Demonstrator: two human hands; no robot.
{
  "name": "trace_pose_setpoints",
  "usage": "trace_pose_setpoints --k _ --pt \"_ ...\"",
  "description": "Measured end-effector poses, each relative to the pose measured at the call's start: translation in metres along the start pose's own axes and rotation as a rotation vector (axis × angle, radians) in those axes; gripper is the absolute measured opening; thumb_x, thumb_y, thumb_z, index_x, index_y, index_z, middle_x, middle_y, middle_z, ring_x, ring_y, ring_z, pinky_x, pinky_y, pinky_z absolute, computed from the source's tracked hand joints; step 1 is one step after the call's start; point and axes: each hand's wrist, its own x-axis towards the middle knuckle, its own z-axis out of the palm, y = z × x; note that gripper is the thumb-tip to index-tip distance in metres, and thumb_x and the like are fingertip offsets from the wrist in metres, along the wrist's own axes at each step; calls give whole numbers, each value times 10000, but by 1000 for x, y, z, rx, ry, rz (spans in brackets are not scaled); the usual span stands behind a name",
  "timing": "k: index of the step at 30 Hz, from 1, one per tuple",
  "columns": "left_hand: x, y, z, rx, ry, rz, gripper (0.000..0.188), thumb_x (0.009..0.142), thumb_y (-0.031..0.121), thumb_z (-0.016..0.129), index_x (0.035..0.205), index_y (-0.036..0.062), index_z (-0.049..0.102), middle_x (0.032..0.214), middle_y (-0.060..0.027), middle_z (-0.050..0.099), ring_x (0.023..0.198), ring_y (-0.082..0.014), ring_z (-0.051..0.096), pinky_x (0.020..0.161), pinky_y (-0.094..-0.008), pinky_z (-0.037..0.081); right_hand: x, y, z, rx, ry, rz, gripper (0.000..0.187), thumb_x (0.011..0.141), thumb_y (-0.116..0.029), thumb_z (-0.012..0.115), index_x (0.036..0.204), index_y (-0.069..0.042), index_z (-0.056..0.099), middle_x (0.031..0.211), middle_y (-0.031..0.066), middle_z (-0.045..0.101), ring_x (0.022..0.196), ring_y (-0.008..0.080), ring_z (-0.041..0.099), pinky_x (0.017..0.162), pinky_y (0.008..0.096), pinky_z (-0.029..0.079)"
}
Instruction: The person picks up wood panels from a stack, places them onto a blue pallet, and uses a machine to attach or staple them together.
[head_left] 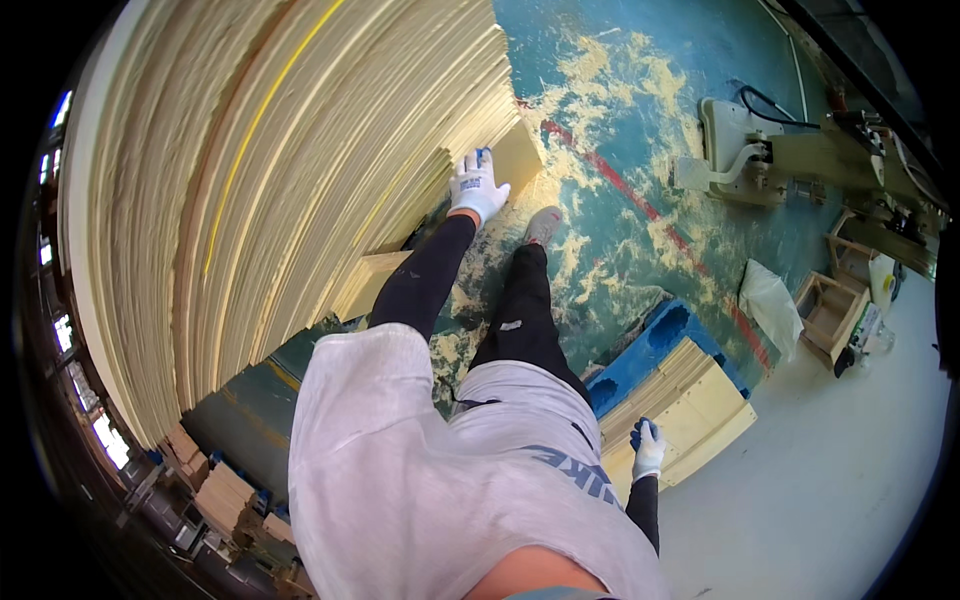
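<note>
My left hand (478,188), in a white glove with blue fingertips, reaches forward to the lower edge of a tall stack of pale wooden boards (330,130). Its fingers are stretched and apart, at or very near the board ends. Just beyond them a single pale board face (516,160) shows. My right hand (648,450), gloved alike, hangs at my right side by a low pile of boards (705,410). Its fingers are curled in; what they hold, if anything, is hidden. That pile lies on a blue plastic pallet (668,330).
Sawdust (610,85) covers much of the green floor, crossed by a red line (620,185). A machine (745,150) with a hose stands at the right, near a white sack (770,305) and a wooden box (832,310). More wood pieces (225,495) lie at lower left.
</note>
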Motion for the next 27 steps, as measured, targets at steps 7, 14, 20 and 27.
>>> trace_pose_setpoints --k 7,14,20,27 --pt "28 50 37 127 34 -177 831 769 443 784 1426 66 444 1420 -168 458 1344 -381 417 1060 -545 396 3 -113 15 163 19 46 315 1022 -252 583 1239 -28 629 1087 72 677 902 144 644 798 283 513" --pt "75 77 35 45 -336 -36 348 855 295 630 1141 96 632 1110 -165 682 1023 -357 671 871 -496 530 39 -170 35 184 -33 -14 304 1018 -243 599 1221 -20 637 1072 63 693 896 139 657 800 271 529" --pt "108 200 12 -207 -209 88 274 786 273 675 952 58 640 924 -181 692 884 -371 672 800 -458 523 75 -286 42 -89 -22 -471 346 949 -209 691 1206 19 645 1097 106 698 992 156 649 882 288 511" --pt "57 377 -44 -776 -63 255 488 721 147 738 1101 -36 492 1009 -181 620 868 -331 638 810 -423 524 131 -433 91 -545 -64 -937 878 797 -502 761 1453 -15 439 1472 268 442 1396 444 366 1146 486 339"
